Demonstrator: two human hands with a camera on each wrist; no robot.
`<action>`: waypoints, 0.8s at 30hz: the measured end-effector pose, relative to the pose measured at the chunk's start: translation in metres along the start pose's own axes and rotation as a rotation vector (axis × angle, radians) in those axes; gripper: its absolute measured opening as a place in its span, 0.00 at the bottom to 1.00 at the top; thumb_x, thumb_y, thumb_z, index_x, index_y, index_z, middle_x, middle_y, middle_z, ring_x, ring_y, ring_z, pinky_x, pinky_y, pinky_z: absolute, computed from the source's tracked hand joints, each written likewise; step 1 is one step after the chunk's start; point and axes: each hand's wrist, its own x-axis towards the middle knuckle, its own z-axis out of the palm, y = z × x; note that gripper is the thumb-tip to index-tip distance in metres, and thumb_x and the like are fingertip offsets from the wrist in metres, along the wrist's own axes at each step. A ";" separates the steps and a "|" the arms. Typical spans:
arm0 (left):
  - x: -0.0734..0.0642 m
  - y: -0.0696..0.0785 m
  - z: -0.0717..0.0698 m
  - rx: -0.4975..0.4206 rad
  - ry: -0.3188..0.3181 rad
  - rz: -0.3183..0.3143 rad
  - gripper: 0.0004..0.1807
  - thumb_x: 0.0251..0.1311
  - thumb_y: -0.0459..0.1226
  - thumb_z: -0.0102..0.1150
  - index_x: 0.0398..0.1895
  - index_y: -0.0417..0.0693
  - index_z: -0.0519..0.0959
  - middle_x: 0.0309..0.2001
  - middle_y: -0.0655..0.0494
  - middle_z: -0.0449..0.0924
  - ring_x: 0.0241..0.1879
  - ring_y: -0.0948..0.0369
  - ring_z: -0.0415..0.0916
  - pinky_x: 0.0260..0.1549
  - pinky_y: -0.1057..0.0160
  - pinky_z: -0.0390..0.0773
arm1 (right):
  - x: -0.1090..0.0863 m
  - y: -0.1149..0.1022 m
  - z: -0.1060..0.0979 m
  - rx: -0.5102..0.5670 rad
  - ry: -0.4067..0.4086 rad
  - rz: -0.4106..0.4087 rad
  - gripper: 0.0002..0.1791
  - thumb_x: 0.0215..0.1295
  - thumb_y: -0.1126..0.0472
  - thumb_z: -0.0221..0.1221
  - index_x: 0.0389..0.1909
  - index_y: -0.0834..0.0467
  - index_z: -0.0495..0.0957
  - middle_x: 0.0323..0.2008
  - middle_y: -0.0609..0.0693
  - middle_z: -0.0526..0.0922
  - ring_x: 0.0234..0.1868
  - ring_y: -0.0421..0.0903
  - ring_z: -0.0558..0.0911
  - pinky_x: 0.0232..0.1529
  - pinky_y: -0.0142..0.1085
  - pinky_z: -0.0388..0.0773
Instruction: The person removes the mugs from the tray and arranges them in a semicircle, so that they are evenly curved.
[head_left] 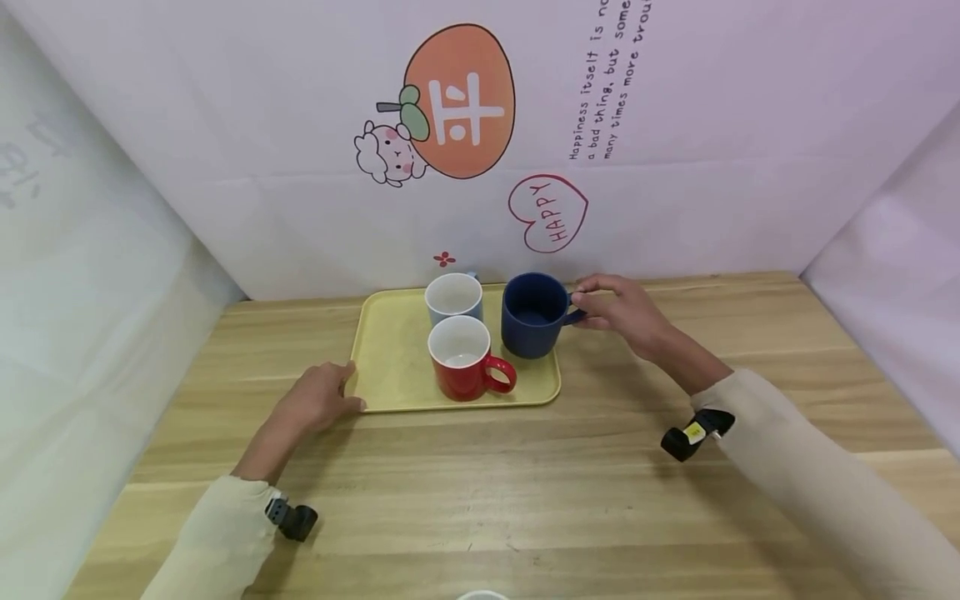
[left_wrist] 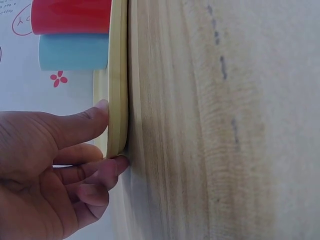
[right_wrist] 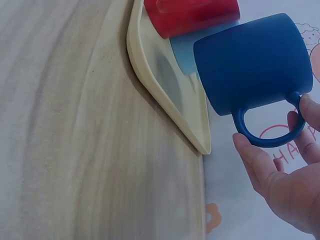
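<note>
My right hand (head_left: pixel 626 315) pinches the handle of a dark blue mug (head_left: pixel 528 333) over the right end of a yellow tray (head_left: pixel 393 350). In the right wrist view the blue mug (right_wrist: pixel 252 65) hangs above the tray (right_wrist: pixel 155 90), its shadow on the tray's surface. A red mug (head_left: pixel 459 379) stands upright near the tray's front edge, handle to the right. Behind it is a light blue mug (head_left: pixel 454 293) with a white inside, partly hidden. My left hand (head_left: pixel 318 398) grips the tray's front left corner, thumb (left_wrist: pixel 92 120) against the rim and fingertips at its underside.
The tray lies on a wooden table (head_left: pixel 465 475) against a white printed backdrop (head_left: pixel 300 225). White sheets hang at the left and right sides. A white rim (head_left: pixel 482 595) shows at the bottom edge of the head view.
</note>
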 end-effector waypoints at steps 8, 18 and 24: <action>0.002 0.003 -0.002 0.049 -0.025 -0.009 0.38 0.62 0.35 0.67 0.67 0.19 0.62 0.21 0.53 0.68 0.21 0.60 0.63 0.22 0.62 0.66 | -0.016 -0.002 -0.005 0.025 0.011 -0.025 0.13 0.73 0.64 0.58 0.48 0.72 0.74 0.54 0.58 0.71 0.45 0.50 0.84 0.49 0.41 0.79; 0.006 0.005 -0.001 0.098 -0.051 -0.002 0.39 0.62 0.37 0.68 0.67 0.19 0.62 0.22 0.53 0.64 0.22 0.59 0.59 0.25 0.61 0.64 | -0.041 -0.006 -0.008 0.007 0.000 -0.069 0.11 0.73 0.62 0.59 0.44 0.68 0.78 0.48 0.58 0.74 0.41 0.50 0.86 0.47 0.42 0.79; 0.002 0.001 -0.003 0.083 -0.031 0.021 0.39 0.62 0.37 0.68 0.67 0.19 0.62 0.22 0.53 0.66 0.22 0.59 0.62 0.25 0.61 0.65 | -0.049 -0.007 -0.004 0.033 0.025 -0.067 0.08 0.72 0.65 0.60 0.44 0.67 0.78 0.46 0.58 0.77 0.39 0.52 0.87 0.47 0.41 0.79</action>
